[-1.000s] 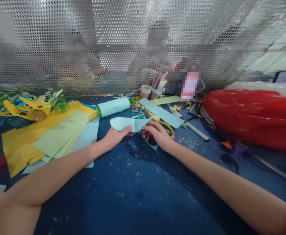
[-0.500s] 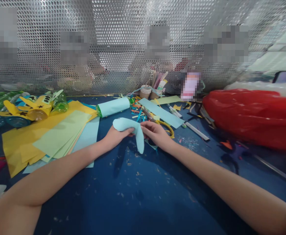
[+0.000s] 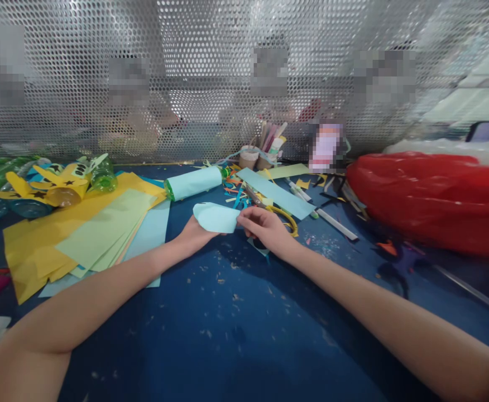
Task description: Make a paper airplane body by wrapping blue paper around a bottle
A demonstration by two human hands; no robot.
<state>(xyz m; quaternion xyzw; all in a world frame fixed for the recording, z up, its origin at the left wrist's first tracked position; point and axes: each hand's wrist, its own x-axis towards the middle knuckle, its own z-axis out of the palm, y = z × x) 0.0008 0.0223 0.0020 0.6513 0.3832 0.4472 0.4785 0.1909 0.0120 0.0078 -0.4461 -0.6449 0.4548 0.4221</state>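
A light blue paper cut-out [image 3: 216, 217] is folded over between both hands above the blue table [image 3: 236, 335]. My left hand [image 3: 194, 234] holds its left part from below, fingers closed on the paper. Pinching its right end is my right hand [image 3: 265, 228], fingers together. Under my right hand lie yellow-handled scissors [image 3: 288, 219]. Behind the paper lies a bottle wrapped in light blue paper [image 3: 193, 182].
Yellow, green and blue paper sheets [image 3: 94, 229] are stacked at the left, with decorated bottles [image 3: 60, 184] behind. A red plastic bag [image 3: 432, 195] fills the right. Cups of sticks [image 3: 265, 151], a blue strip [image 3: 276, 192] and scraps lie by the perforated metal screen; people sit behind it.
The paper cut-out lay spread out, then hung down bent half a second ago; now its hanging end is folded up into a compact shape. Both hands stayed almost in place.
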